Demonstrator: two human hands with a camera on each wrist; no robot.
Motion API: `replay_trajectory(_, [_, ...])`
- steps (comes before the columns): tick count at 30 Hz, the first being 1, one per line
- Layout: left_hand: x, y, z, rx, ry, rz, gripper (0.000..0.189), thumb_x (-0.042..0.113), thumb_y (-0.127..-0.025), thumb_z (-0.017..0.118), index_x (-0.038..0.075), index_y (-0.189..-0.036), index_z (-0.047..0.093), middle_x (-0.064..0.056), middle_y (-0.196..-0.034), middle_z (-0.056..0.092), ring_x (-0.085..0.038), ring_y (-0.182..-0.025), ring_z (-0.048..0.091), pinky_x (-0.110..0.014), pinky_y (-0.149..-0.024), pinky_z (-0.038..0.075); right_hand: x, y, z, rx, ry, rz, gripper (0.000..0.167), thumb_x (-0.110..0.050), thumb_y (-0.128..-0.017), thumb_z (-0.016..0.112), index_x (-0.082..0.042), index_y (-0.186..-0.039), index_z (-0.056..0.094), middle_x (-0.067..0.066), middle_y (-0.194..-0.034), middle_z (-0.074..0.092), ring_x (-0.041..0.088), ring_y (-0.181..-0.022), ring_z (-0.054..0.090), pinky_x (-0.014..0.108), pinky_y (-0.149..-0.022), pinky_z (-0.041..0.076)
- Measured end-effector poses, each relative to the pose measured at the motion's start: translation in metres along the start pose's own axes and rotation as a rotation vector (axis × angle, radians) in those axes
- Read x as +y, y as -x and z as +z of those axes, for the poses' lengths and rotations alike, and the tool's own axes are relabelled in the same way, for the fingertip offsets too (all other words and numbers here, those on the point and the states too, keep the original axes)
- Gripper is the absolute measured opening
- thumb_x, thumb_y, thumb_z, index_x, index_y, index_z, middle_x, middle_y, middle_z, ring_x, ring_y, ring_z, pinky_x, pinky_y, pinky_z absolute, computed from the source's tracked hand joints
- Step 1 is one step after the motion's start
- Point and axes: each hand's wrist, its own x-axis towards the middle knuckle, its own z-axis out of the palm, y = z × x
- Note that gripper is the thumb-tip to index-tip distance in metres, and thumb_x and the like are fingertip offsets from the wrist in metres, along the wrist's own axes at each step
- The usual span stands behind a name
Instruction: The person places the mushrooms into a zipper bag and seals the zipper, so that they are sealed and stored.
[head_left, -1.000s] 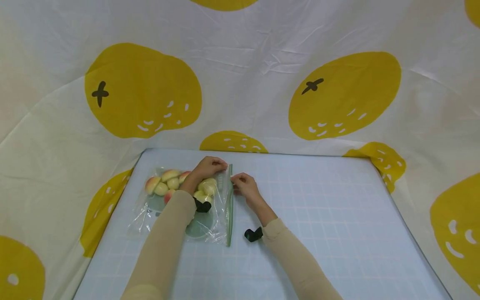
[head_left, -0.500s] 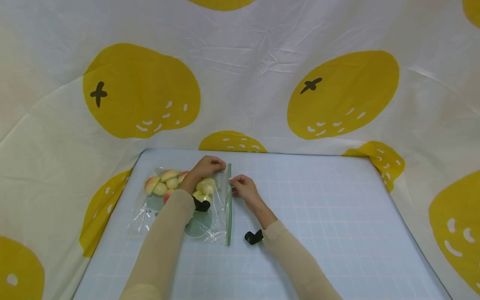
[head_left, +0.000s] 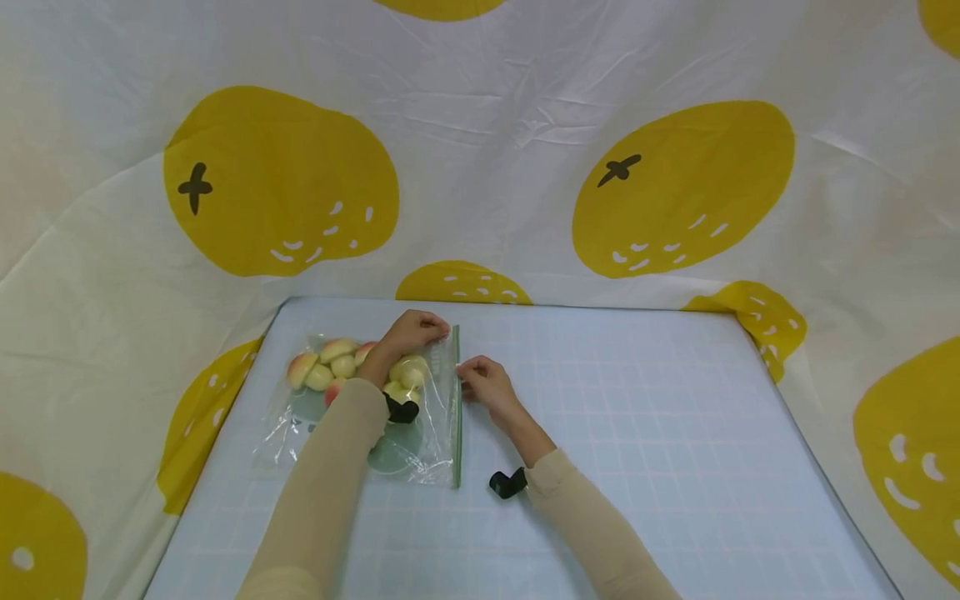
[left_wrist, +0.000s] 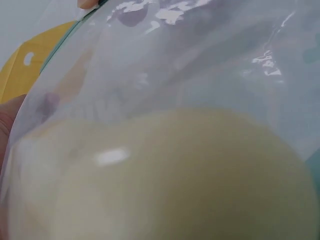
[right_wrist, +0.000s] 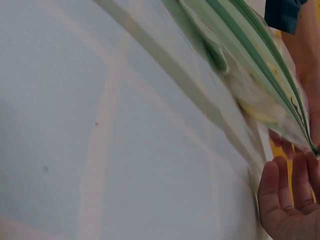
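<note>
A clear zip bag (head_left: pixel 431 454) lies flat on the left part of the table, with a green zip strip (head_left: pixel 457 433) along its right edge. Inside are several mushroom-shaped pieces (head_left: pixel 339 350), pale yellow with reddish caps; one pale piece (left_wrist: pixel 190 170) fills the left wrist view through the film. My left hand (head_left: pixel 411 333) pinches the bag's far right corner. Slightly nearer to me, my right hand (head_left: pixel 489 383) pinches the zip strip between thumb and fingertips. In the right wrist view the two green lips (right_wrist: pixel 260 65) stand apart, converging at the fingers.
A pale blue checked cloth covers the table (head_left: pixel 660 450). Behind and at both sides hangs a white curtain (head_left: pixel 480 167) printed with large yellow fruit. A black wrist device (head_left: pixel 507 483) is on the right wrist, another (head_left: pixel 402 408) on the left.
My right hand has slid a short way along the zip strip toward me. The left hand keeps its pinch on the far corner. The bag has barely shifted.
</note>
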Motion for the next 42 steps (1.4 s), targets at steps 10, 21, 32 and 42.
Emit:
replay_trajectory(10, [0.002,0.003,-0.002,0.007,-0.008,-0.007,0.022,0.019,-0.097,0.068,0.002,-0.108,0.076,-0.006,-0.098,0.075,-0.017,-0.092,0.066,-0.030,-0.082,0.050,0.003,0.010,0.001,-0.030,0.001,-0.007,0.016,-0.014,-0.096,0.065,0.002,-0.098,0.066,0.005,-0.084,0.065,0.015,-0.072,0.064,0.039,-0.071,0.057])
replay_trajectory(21, [0.004,0.005,-0.004,0.017,0.009,-0.031,0.026,0.025,-0.097,0.069,0.002,-0.110,0.075,-0.005,-0.098,0.075,-0.019,-0.092,0.066,-0.031,-0.081,0.051,0.007,0.018,0.000,-0.043,0.000,0.017,0.011,-0.012,-0.096,0.066,-0.001,-0.096,0.065,0.004,-0.083,0.064,0.016,-0.073,0.064,0.035,-0.069,0.057])
replay_trajectory(32, [0.005,0.008,-0.007,0.034,0.019,-0.040,0.027,0.026,-0.099,0.066,0.004,-0.111,0.074,-0.007,-0.103,0.074,-0.023,-0.098,0.065,-0.036,-0.085,0.050,0.004,0.028,-0.005,-0.094,0.019,0.005,0.017,-0.013,-0.097,0.066,0.003,-0.098,0.065,0.008,-0.086,0.066,0.019,-0.077,0.065,0.048,-0.075,0.057])
replay_trajectory(42, [0.005,0.008,-0.007,0.069,0.014,-0.069,0.027,0.027,-0.099,0.065,0.005,-0.111,0.073,-0.007,-0.103,0.073,-0.023,-0.099,0.065,-0.037,-0.087,0.050,0.006,0.032,-0.013,-0.202,0.056,-0.002,0.013,-0.013,-0.097,0.065,0.000,-0.095,0.066,0.004,-0.088,0.068,0.018,-0.079,0.065,0.041,-0.075,0.056])
